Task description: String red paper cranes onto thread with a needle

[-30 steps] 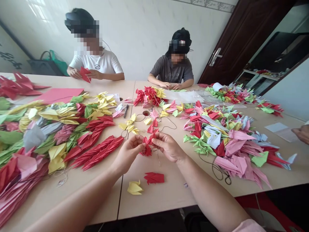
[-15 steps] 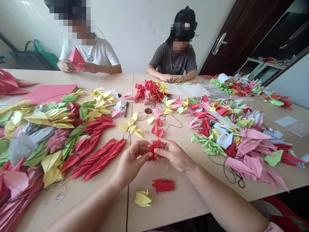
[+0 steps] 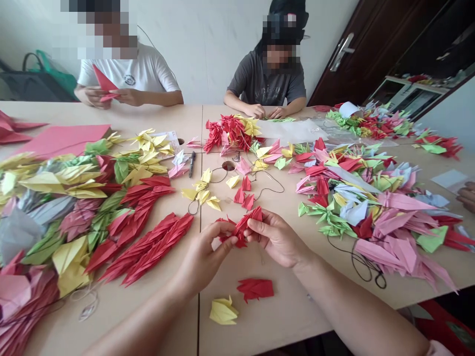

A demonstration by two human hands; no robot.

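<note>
Seen from the head camera, the left hand (image 3: 206, 257) and right hand (image 3: 274, 237) are pinching a ragged bunch of red origami cranes (image 3: 242, 227) between their fingers, holding it over the table (image 3: 282, 309). The crumpled-looking bunch is showing many pointed paper wings, too tangled to count. Just below the hands, one yellow origami crane (image 3: 223, 311) and one red origami crane (image 3: 255, 289) are lying apart. Beyond the hands, three small red cranes (image 3: 243, 193) are sitting beside a black cord (image 3: 269, 185), and one black marker (image 3: 192, 164) is lying nearby.
</note>
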